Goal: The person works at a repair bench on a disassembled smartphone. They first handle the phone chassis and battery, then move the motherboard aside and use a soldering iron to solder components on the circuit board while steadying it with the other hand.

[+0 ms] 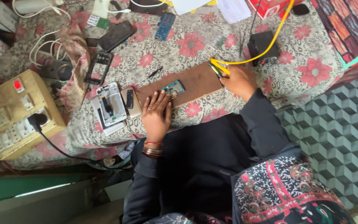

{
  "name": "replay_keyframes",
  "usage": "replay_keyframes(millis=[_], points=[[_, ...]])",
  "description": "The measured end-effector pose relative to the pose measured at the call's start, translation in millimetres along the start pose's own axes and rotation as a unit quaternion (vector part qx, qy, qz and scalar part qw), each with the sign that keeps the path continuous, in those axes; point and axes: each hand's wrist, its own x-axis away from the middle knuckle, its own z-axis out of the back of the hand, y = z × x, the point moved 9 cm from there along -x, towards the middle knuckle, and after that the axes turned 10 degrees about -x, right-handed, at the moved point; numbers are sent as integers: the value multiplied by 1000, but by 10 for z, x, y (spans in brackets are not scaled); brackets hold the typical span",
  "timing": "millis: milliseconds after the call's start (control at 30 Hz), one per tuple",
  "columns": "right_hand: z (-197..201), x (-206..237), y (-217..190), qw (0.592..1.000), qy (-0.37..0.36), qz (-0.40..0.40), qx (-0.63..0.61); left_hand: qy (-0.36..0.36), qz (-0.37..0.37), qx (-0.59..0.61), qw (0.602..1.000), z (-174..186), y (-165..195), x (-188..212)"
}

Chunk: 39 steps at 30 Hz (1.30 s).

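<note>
Head view: brown board (195, 81) on the bench (307, 62); small circuit board (174, 88) on it, left hand (157, 113) flat, fingertips pinning it; right hand (239, 81) at the board's right end, grasping yellow-corded tool (218, 68).

Two hands: left hand (156, 114), right hand (239, 81). One brown board (195, 81) on the worktop (303, 54), one small blue-green circuit board (174, 88) on it. Two opened phone bodies: white frame (112, 103), black frame (99, 67). One dark phone (117, 35). One blue circuit strip (165, 25). One yellow cable (270, 41). One wooden switchboard (17, 112). One black box (262, 46).
</note>
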Motion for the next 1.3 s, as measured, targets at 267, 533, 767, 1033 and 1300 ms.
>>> replay_keyframes(millis=[267,533,767,1033,1300], points=[[330,311,-503,978,-4,29,-206,-15,42,54,998,74,-61,-53],[-282,829,-1289,921,-182,67,-338,-123,252,542,792,-32,98,342],[-611,1106,-1645,923,-241,158,-254,-72,379,640,665,-23,30,826],[-43,715,-1351,819,-35,132,-557,106,273,538,790,377,-379,396],[-10,366,-1319,710,96,185,-672,57,262,367,891,67,-556,10]])
